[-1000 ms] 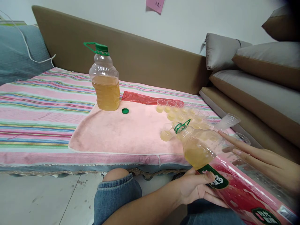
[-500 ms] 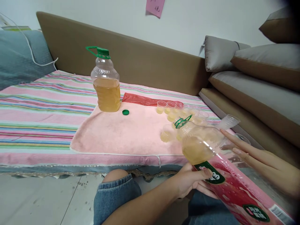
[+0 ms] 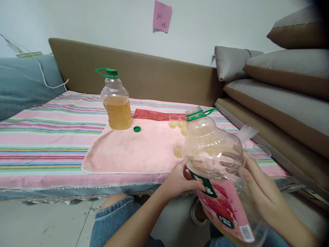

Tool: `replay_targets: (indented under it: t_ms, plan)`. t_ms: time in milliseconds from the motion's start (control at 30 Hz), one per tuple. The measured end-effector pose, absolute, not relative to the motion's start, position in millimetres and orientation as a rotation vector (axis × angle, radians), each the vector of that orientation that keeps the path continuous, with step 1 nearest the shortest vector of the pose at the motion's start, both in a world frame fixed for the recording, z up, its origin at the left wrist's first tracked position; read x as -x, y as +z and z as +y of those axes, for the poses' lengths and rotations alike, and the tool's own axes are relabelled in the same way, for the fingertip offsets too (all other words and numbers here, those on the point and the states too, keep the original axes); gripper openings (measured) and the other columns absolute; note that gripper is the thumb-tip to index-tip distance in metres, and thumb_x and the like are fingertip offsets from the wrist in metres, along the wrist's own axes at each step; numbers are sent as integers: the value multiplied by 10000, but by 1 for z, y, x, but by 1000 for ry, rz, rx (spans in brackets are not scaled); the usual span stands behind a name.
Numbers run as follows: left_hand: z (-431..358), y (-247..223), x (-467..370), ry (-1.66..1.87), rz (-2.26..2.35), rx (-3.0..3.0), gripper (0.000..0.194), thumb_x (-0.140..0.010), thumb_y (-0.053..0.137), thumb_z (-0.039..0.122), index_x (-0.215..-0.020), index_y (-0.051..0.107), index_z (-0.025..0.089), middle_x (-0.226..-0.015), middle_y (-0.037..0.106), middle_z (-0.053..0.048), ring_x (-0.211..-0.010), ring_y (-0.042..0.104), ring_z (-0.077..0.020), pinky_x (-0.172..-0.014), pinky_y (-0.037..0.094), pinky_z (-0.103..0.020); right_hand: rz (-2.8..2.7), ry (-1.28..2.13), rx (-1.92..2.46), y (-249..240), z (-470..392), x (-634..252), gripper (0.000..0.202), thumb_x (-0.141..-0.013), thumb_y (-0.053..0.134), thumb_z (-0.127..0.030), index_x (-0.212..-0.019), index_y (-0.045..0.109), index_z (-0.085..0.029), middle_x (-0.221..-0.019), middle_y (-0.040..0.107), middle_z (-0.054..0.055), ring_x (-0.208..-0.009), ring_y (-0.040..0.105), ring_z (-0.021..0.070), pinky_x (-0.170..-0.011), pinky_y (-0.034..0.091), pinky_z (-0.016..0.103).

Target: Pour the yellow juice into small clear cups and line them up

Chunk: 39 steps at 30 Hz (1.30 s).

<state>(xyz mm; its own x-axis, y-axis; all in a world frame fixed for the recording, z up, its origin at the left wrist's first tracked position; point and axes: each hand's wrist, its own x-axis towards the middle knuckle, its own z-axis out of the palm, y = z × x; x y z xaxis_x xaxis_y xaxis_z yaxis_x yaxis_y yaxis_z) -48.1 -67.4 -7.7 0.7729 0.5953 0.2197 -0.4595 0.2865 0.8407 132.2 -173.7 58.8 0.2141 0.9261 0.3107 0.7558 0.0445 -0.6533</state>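
A large clear bottle (image 3: 214, 144) with a pink label and green neck ring, uncapped, leans to the left, its mouth up. My left hand (image 3: 186, 183) grips its left side at the label. My right hand (image 3: 259, 181) wraps its right side. Behind the bottle, small clear cups (image 3: 174, 121) of pale yellow drink stand on the pink cloth (image 3: 123, 151), several hidden by it. A green cap (image 3: 137, 129) lies on the cloth. Another bottle (image 3: 117, 111), capped and partly filled with amber liquid, stands at the cloth's back left.
Behind the cups lies a red plastic bag (image 3: 154, 115). Stacked clear cups (image 3: 248, 132) lie on their side at the right, near a clear lid or cup (image 3: 262, 150). Grey-brown cushions (image 3: 282, 92) are piled at the right, on the striped bed (image 3: 51, 137).
The held bottle has tipped back more upright and its liquid has run down from the neck. Both hands moved with it, and the camera view has tilted up.
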Motion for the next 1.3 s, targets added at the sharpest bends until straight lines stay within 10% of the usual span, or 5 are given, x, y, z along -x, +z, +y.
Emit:
replay_targets:
  t_ms: [400, 567, 1300]
  plan:
    - [-12, 40, 186, 808, 659, -1521, 836, -575, 829, 350, -1336, 510, 218, -1290, 605, -134, -1073, 619, -300, -791, 541, -345, -1317, 464, 1103, 6, -88, -9, 511, -981, 334, -409, -1470, 218, -311, -1445, 444, 86, -1277, 484, 285, -1047, 404, 554]
    - [2, 34, 227, 1105, 812, -1588, 574, -704, 747, 343, -1243, 599, 212, -1369, 544, -114, -1278, 485, -300, -936, 513, -361, -1317, 457, 813, -19, -19, 38, 516, -976, 363, -389, -1468, 221, -323, -1430, 465, 93, -1262, 501, 275, -1034, 417, 537]
    - [16, 12, 269, 1561, 1244, -1428, 798, -775, 672, 394, -1451, 266, 271, -1463, 420, -81, -1354, 399, -234, -1108, 346, -366, -1323, 853, 594, -30, 111, 133, 483, -872, 537, -487, -1298, 494, -264, -1329, 589, 71, -1245, 522, 262, -1069, 385, 498]
